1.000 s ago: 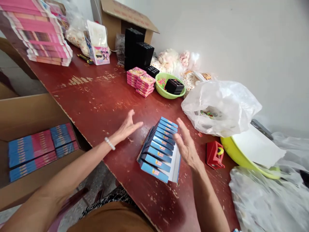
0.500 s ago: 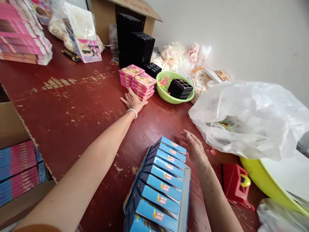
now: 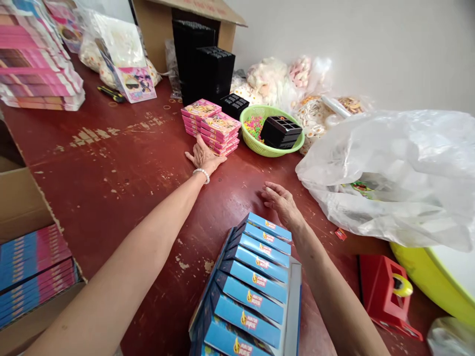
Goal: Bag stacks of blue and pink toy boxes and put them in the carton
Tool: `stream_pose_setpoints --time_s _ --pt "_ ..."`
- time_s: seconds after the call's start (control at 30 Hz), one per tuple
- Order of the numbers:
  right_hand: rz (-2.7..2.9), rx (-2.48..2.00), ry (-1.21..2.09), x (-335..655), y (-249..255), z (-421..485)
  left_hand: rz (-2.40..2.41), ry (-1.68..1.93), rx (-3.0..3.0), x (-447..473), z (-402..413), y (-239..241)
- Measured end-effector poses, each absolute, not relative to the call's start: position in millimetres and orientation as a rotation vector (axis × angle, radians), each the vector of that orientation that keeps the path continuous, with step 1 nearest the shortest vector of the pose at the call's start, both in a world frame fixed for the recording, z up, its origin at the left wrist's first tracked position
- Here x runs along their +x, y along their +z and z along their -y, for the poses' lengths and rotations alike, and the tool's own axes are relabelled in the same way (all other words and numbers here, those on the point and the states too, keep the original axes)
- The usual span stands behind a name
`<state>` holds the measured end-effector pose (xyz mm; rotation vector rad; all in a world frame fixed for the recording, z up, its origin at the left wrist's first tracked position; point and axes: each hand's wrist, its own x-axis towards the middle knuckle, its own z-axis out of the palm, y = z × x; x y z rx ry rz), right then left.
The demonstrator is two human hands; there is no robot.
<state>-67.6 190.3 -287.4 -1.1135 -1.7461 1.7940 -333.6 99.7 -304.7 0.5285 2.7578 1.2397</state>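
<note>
Stretched out over the red table [image 3: 148,163], my left hand [image 3: 204,157] has its fingers spread against the near side of the stacked pink boxes [image 3: 217,126]. A pale bead bracelet circles that wrist. My right hand [image 3: 280,200] is held above the table just past the far end of the blue boxes, fingers apart and nothing in it. The blue boxes [image 3: 256,280] stand in a tight row inside an open display carton [image 3: 294,301] in front of me. Their tops carry a yellow and white print.
Behind the pink stack are black plastic trays [image 3: 213,74] and a green basket [image 3: 272,152] with small colourful pieces. To the right lie a large clear plastic bag [image 3: 401,168], a red tape dispenser [image 3: 382,291] and a yellow tub [image 3: 438,277]. An open carton [image 3: 25,202] stands lower left.
My right hand has moved away from me and to the left, past the end of the blue boxes. My left hand stays at the pink stack. The view has shifted slightly.
</note>
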Motion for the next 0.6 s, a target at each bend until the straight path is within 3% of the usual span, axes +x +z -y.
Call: stream_pose_setpoints --time_s 0.43,0.6 --pt "1.704 -1.098 2.214 -112.2 -278.2 -188.9 -2.527 1.164 0.833 -264.9 -14.6 -303.2" --pt "1.746 -1.196 2.188 -122.2 -267.7 -198.2 -2.073 1.469 0.626 -302.8 10.0 -282.6"
